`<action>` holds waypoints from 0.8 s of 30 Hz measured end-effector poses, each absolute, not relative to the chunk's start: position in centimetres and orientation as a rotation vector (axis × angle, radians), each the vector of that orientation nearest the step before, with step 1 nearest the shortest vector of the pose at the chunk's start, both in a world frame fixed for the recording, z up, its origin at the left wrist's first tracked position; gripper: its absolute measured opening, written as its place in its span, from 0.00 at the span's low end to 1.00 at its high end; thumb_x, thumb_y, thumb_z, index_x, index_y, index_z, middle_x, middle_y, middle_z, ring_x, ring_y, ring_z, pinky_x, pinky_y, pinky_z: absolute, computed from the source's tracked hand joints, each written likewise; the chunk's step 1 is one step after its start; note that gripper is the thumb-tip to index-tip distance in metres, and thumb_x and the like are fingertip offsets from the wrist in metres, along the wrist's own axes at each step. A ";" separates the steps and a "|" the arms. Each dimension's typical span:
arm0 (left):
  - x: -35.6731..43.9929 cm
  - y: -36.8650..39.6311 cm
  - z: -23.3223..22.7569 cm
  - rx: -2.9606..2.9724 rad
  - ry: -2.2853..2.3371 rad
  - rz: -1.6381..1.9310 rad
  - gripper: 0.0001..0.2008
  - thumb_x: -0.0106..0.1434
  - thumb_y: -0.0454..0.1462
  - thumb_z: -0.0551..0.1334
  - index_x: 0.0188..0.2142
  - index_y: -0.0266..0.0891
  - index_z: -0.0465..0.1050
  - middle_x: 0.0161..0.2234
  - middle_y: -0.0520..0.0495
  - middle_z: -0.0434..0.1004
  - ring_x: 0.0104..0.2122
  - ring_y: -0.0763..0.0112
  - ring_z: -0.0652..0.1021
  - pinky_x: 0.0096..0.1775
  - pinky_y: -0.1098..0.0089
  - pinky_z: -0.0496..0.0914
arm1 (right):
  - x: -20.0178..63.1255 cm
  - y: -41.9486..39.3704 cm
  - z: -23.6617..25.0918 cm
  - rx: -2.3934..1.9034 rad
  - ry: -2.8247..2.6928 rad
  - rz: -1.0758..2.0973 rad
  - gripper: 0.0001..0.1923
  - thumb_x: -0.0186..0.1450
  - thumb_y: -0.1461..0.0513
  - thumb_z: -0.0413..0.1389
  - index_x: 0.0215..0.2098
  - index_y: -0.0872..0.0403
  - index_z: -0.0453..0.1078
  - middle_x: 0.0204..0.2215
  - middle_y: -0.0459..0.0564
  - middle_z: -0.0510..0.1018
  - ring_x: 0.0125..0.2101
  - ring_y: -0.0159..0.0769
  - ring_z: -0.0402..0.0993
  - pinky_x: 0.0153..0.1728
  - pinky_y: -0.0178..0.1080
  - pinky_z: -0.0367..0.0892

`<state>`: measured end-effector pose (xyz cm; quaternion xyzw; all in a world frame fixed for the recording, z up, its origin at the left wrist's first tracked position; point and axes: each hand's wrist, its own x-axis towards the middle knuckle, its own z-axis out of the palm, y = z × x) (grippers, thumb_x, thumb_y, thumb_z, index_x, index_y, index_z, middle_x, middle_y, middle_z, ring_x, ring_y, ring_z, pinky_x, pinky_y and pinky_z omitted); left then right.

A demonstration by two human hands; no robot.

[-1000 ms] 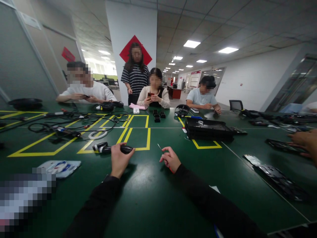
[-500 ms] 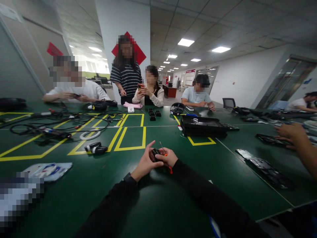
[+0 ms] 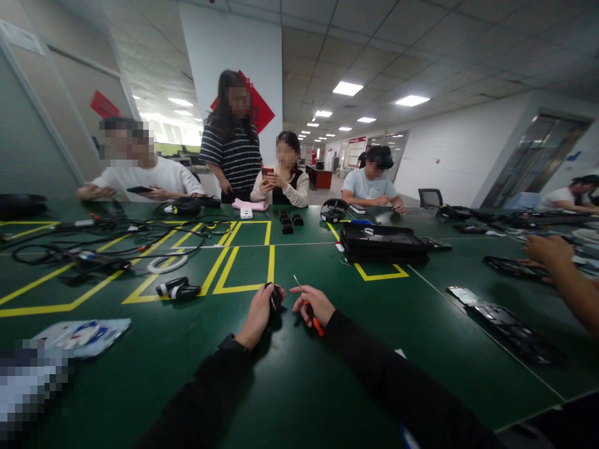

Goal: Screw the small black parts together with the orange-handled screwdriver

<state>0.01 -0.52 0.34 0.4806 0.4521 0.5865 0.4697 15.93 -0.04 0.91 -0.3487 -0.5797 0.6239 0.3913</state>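
Note:
My left hand is closed round a small black block-shaped part, held just above the green table. I cannot make out its exact kind. To the right of it, my right hand grips a screwdriver with an orange and black handle. The thin metal shaft sticks up past my fingers and points to the upper left, apart from the black part. Some of the handle is hidden by my fingers.
Two black cylinders lie left of my hands, near tangled cables. A black tray and several small black blocks sit further back. A long dark panel lies right, near a co-worker's hand.
My hands have moved apart. The left one has kept the black part and shifted left; the right one has let go of it and still holds the screwdriver.

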 end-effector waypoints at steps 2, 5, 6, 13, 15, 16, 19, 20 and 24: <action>-0.3 -0.4 0.2 1.092 1.001 1.433 0.18 0.56 0.48 0.52 0.36 0.36 0.66 0.32 0.46 0.73 0.28 0.70 0.74 0.33 0.68 0.68 | 16.1 -0.3 0.9 -0.886 -1.592 1.596 0.21 0.61 0.55 0.43 0.50 0.55 0.57 0.19 0.43 0.71 0.10 0.24 0.61 0.09 0.26 0.55; -0.5 -0.3 0.2 1.049 0.931 1.454 0.18 0.55 0.46 0.55 0.40 0.37 0.65 0.30 0.48 0.72 0.26 0.72 0.73 0.31 0.70 0.68 | 16.1 -0.7 0.8 -0.928 -1.740 1.529 0.21 0.63 0.55 0.41 0.50 0.55 0.59 0.14 0.41 0.68 0.08 0.24 0.59 0.08 0.25 0.52; -0.5 -0.3 0.1 1.039 0.923 1.470 0.18 0.55 0.46 0.55 0.41 0.37 0.65 0.29 0.49 0.72 0.26 0.73 0.73 0.31 0.71 0.68 | 16.1 -0.8 0.8 -0.938 -1.776 1.487 0.19 0.63 0.56 0.40 0.48 0.55 0.61 0.13 0.40 0.67 0.07 0.23 0.58 0.08 0.25 0.51; -0.6 -0.5 0.5 1.067 0.876 1.447 0.21 0.57 0.50 0.51 0.40 0.37 0.67 0.28 0.49 0.70 0.25 0.75 0.72 0.30 0.73 0.66 | 16.3 -0.6 0.5 -0.960 -2.004 1.167 0.15 0.62 0.64 0.43 0.44 0.55 0.66 0.15 0.41 0.69 0.10 0.21 0.55 0.12 0.25 0.53; -0.5 -0.7 0.8 1.109 0.909 1.450 0.21 0.57 0.50 0.50 0.39 0.38 0.68 0.27 0.49 0.70 0.25 0.74 0.71 0.29 0.73 0.66 | 16.4 -0.6 0.5 -0.970 -2.037 1.105 0.14 0.62 0.63 0.43 0.44 0.54 0.66 0.16 0.41 0.70 0.10 0.22 0.56 0.12 0.26 0.54; -0.4 -0.8 0.9 1.140 0.933 1.453 0.20 0.57 0.50 0.50 0.38 0.38 0.68 0.27 0.50 0.70 0.25 0.74 0.71 0.29 0.73 0.65 | 16.4 -0.6 0.5 -0.978 -2.055 1.076 0.14 0.62 0.63 0.43 0.44 0.54 0.66 0.16 0.41 0.70 0.11 0.22 0.56 0.13 0.26 0.54; -0.3 -0.9 1.3 1.297 1.032 1.454 0.17 0.56 0.48 0.53 0.36 0.39 0.68 0.26 0.51 0.69 0.26 0.73 0.71 0.31 0.73 0.64 | 16.5 -0.8 0.7 -1.007 -2.127 0.957 0.14 0.63 0.62 0.43 0.43 0.53 0.66 0.18 0.42 0.71 0.13 0.24 0.59 0.17 0.28 0.57; -0.4 -0.9 1.4 1.364 1.077 1.451 0.15 0.55 0.47 0.55 0.36 0.40 0.68 0.26 0.52 0.68 0.27 0.73 0.70 0.31 0.73 0.64 | 16.5 -0.9 0.8 -1.020 -2.155 0.886 0.14 0.63 0.62 0.43 0.43 0.53 0.67 0.18 0.42 0.71 0.15 0.25 0.61 0.19 0.28 0.58; -0.5 -0.7 1.2 1.564 1.259 1.455 0.12 0.53 0.46 0.57 0.32 0.40 0.67 0.26 0.53 0.68 0.28 0.71 0.70 0.34 0.71 0.62 | 16.8 -1.1 1.3 -1.070 -2.218 0.523 0.12 0.61 0.61 0.48 0.41 0.52 0.68 0.28 0.46 0.74 0.30 0.32 0.68 0.33 0.34 0.60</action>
